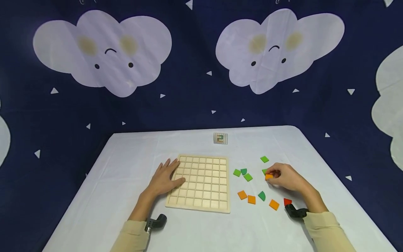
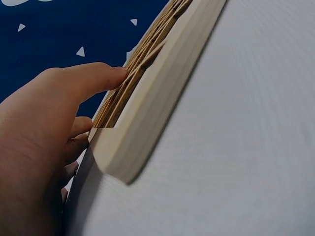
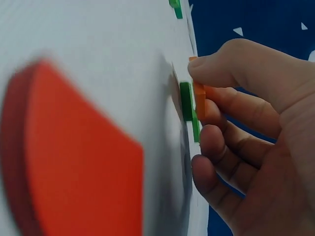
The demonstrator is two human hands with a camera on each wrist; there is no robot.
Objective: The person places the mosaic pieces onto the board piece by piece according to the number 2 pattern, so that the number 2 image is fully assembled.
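A pale wooden grid board (image 1: 201, 182) lies on the white table. My left hand (image 1: 164, 177) rests on its left edge, fingers spread, thumb reaching over the cells. In the left wrist view the thumb (image 2: 98, 78) touches the grid near the board's thick rim (image 2: 147, 118). Between thumb and fingers, my right hand (image 1: 287, 176) pinches an orange square tile (image 1: 269, 176), also plain in the right wrist view as an orange tile (image 3: 199, 96). Just behind it is a green tile (image 1: 264, 171), partly hidden by that hand. A red tile (image 1: 287, 202) with a curved side lies near the right wrist.
Between board and right hand lie several light green squares (image 1: 248, 177), dark green curved pieces (image 1: 262, 196) and orange squares (image 1: 251, 199). Another green square (image 1: 264, 159) lies farther back. Behind the board stands a small patterned card (image 1: 220, 138). A dark blue cloud-print curtain (image 1: 195, 101) backs the table.
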